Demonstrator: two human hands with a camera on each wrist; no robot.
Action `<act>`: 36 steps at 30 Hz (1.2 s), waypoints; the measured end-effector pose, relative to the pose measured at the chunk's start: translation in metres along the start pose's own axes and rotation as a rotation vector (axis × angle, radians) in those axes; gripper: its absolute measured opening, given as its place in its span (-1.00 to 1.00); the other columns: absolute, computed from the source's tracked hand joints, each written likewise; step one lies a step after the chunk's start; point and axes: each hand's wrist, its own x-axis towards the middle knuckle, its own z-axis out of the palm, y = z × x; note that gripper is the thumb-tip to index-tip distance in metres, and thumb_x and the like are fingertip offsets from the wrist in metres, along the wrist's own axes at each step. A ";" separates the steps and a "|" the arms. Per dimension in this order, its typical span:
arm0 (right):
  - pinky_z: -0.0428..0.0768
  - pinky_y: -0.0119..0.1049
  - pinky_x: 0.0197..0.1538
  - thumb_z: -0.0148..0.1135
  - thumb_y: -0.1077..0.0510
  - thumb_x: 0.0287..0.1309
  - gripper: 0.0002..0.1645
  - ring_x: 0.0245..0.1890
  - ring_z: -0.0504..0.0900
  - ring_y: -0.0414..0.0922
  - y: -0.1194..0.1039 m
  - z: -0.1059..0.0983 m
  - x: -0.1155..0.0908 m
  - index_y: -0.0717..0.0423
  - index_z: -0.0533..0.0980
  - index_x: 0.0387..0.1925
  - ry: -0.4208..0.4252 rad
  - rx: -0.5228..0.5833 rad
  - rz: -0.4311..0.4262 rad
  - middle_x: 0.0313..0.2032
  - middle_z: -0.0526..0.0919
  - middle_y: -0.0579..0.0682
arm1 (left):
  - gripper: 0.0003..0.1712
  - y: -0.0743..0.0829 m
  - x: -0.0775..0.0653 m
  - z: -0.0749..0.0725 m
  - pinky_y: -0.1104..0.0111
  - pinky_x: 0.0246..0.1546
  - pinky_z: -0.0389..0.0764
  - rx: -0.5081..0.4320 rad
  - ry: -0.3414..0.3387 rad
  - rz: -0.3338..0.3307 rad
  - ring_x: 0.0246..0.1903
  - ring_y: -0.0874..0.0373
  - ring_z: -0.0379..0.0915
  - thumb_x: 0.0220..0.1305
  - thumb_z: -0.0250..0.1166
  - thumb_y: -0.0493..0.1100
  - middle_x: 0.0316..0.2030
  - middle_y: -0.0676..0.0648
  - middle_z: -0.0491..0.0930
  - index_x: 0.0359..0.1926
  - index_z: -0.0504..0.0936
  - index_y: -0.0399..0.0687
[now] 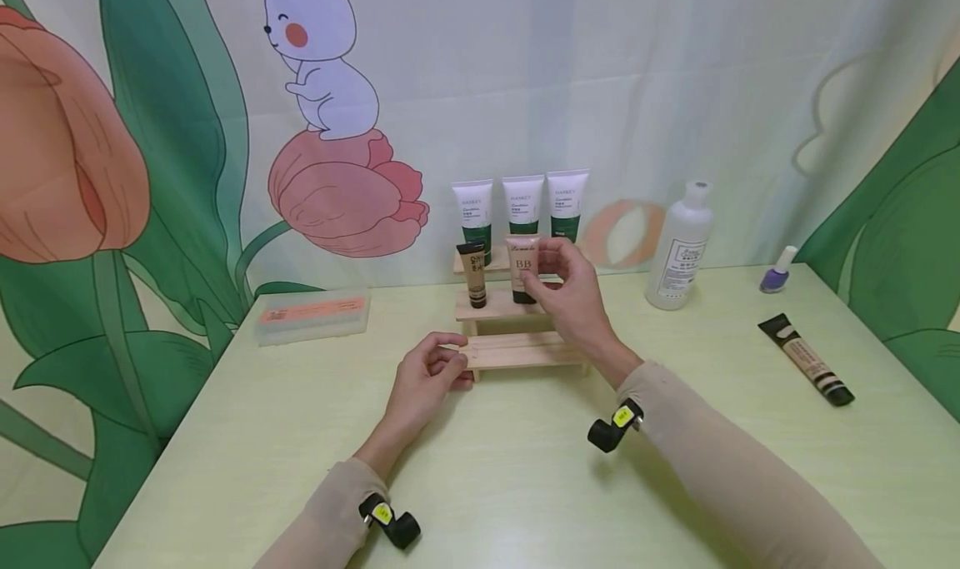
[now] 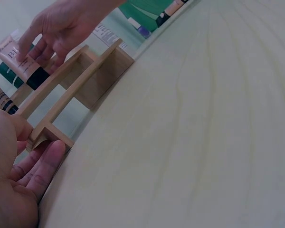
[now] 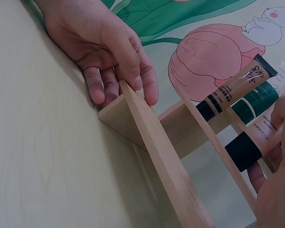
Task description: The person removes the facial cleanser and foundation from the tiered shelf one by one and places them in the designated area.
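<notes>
my left hand (image 1: 426, 376) grips near-left end of wooden stand (image 1: 525, 354), likely bracing it | my right hand (image 1: 576, 292) pinches BB tube (image 1: 522, 261) upright, seemingly against tipping

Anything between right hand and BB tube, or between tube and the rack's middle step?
Nothing visible: the right hand holds the BB tube directly, its black cap right at the middle step. The small gold tube stands to the left, apart.

The person wears long beige sleeves (image 1: 731, 456). Each bears a rounded black camera (image 1: 405, 531) with a yellow label (image 1: 383, 513).
</notes>
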 end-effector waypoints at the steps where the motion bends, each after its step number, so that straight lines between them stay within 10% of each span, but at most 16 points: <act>1: 0.81 -0.07 0.17 0.42 0.34 0.47 -0.54 0.07 0.71 0.02 -0.001 0.000 0.000 0.23 0.51 0.30 -0.001 -0.002 0.001 0.14 0.68 0.19 | -0.72 0.000 0.000 0.000 0.23 -0.13 0.93 -0.001 0.001 -0.001 -0.17 -0.07 0.83 0.63 0.31 -0.35 -0.12 -0.25 0.75 0.25 0.69 -0.11; 17: 0.76 -0.39 0.01 0.45 0.31 0.47 -0.54 0.03 0.70 -0.04 -0.022 -0.018 -0.005 0.22 0.51 0.29 0.026 0.004 -0.024 0.13 0.70 0.16 | -0.72 0.000 0.000 0.001 0.22 -0.12 0.93 -0.002 0.001 0.007 -0.17 -0.07 0.83 0.63 0.31 -0.35 -0.13 -0.26 0.75 0.25 0.69 -0.12; 36: 0.77 -0.51 0.00 0.44 0.32 0.47 -0.53 0.01 0.70 -0.11 -0.031 -0.088 -0.009 0.27 0.51 0.30 0.157 -0.052 -0.107 0.03 0.68 -0.04 | -0.72 -0.001 0.001 0.002 0.24 -0.13 0.93 0.022 0.009 0.005 -0.16 -0.08 0.85 0.63 0.32 -0.35 -0.13 -0.26 0.77 0.26 0.69 -0.14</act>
